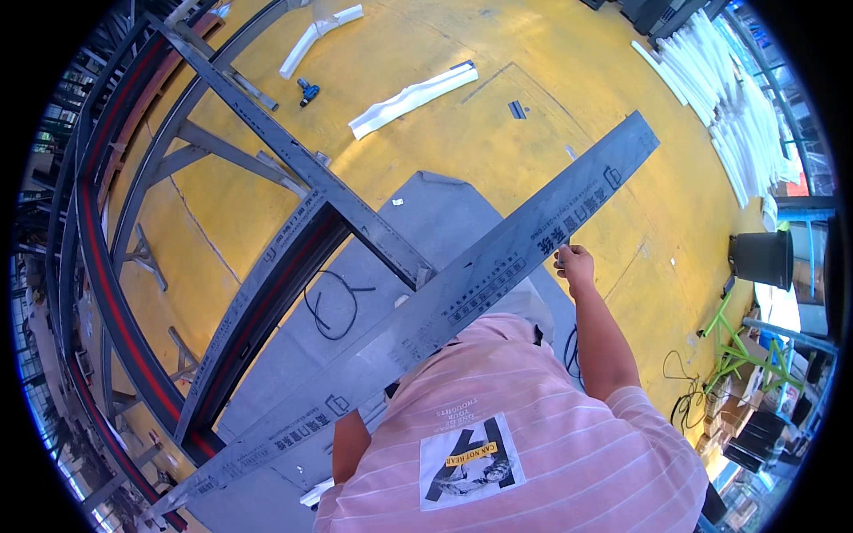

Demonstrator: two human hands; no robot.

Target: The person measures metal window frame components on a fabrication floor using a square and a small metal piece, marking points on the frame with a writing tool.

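A long, flat grey metal profile (pixel 498 258) with printed film crosses in front of me, from the lower left to the upper right. My right hand (pixel 576 266) is closed beside its near edge, thumb and fingers pinched together. Whatever lies between those fingertips is too small to make out. Of my left arm only the forearm (pixel 350 446) shows; the profile hides the hand. Behind the profile, a dark frame bar (pixel 293 164) runs down to it and ends at its far edge. A curved profile (pixel 258 311) with a dark, red-lined channel joins that bar.
Large curved frames with red stripes (pixel 111 275) stand at left. Grey matting (pixel 435 200) covers part of the yellow floor. A black cable (pixel 333 306), a blue power drill (pixel 307 91) and white foam wrap (pixel 413 100) lie about. A black bin (pixel 761 258) stands at right.
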